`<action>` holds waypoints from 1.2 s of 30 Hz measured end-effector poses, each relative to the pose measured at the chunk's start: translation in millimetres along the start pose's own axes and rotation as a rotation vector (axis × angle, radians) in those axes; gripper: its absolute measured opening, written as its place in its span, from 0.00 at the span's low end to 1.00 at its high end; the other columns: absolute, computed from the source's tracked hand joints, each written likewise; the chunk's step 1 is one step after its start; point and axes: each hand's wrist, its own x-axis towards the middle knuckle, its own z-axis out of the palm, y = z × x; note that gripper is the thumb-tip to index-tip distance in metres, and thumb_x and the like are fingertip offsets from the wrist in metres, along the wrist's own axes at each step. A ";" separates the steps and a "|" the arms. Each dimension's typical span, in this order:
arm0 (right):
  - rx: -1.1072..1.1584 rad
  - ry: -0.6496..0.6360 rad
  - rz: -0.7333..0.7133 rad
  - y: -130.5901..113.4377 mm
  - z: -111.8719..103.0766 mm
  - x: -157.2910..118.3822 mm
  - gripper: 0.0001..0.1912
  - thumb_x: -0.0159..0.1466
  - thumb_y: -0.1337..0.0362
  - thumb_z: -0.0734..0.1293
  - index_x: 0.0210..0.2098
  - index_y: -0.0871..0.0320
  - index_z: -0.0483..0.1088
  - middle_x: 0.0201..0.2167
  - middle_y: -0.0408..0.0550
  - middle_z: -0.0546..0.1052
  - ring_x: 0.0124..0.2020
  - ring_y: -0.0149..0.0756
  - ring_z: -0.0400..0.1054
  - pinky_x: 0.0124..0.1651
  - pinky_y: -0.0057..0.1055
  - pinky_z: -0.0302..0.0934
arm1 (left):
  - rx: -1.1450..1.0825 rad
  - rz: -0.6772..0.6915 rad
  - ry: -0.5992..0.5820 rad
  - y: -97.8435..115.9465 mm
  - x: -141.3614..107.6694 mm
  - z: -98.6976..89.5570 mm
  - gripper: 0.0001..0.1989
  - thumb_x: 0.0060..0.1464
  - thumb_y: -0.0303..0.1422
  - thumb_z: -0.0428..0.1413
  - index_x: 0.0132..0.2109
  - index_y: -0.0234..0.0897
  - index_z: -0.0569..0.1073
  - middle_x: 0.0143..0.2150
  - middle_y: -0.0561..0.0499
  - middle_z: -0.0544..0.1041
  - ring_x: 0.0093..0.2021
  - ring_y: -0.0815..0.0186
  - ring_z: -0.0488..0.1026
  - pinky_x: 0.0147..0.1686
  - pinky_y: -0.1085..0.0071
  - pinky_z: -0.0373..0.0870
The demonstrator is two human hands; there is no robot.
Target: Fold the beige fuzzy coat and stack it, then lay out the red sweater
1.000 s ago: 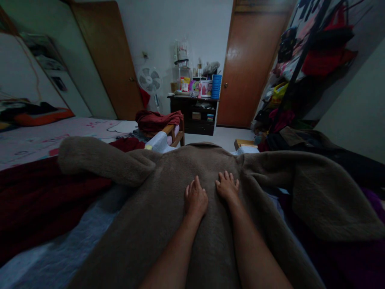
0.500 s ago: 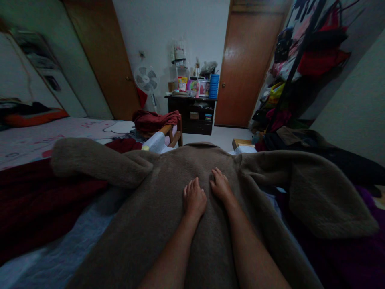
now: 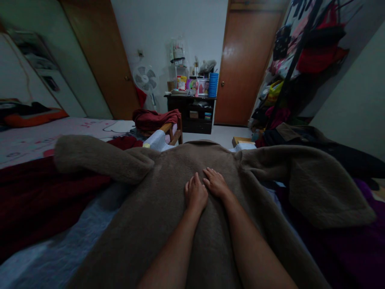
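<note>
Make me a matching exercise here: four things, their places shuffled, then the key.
1. Brown coat
2. Standing fan
3. Blue ribbed object
4. Dark red cloth, near left

a. On top of the dark cabinet
b. Partly under a sleeve
c. Beneath the left hand and right hand
d. Left of the cabinet in the picture

Pairs: 1-c, 2-d, 3-a, 4-b

Pale blue bedding (image 3: 90, 228) carries the spread brown coat (image 3: 162, 212) across its middle, with dark red cloth (image 3: 45, 192) at nine o'clock and purple cloth (image 3: 339, 251) at four. At twelve, a dark cabinet (image 3: 198, 127) bears a framed picture (image 3: 203, 86) and ribbed blue column (image 3: 213, 85).
</note>
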 end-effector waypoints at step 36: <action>0.010 0.276 0.379 16.4 -0.8 6.0 0.29 0.64 0.58 0.61 0.64 0.57 0.59 0.70 0.58 0.50 0.71 0.53 0.37 0.65 0.60 0.34 | 0.032 0.044 0.025 2.9 -3.8 -2.0 0.22 0.59 0.28 0.48 0.60 0.35 0.67 0.63 0.43 0.68 0.64 0.58 0.61 0.64 0.57 0.55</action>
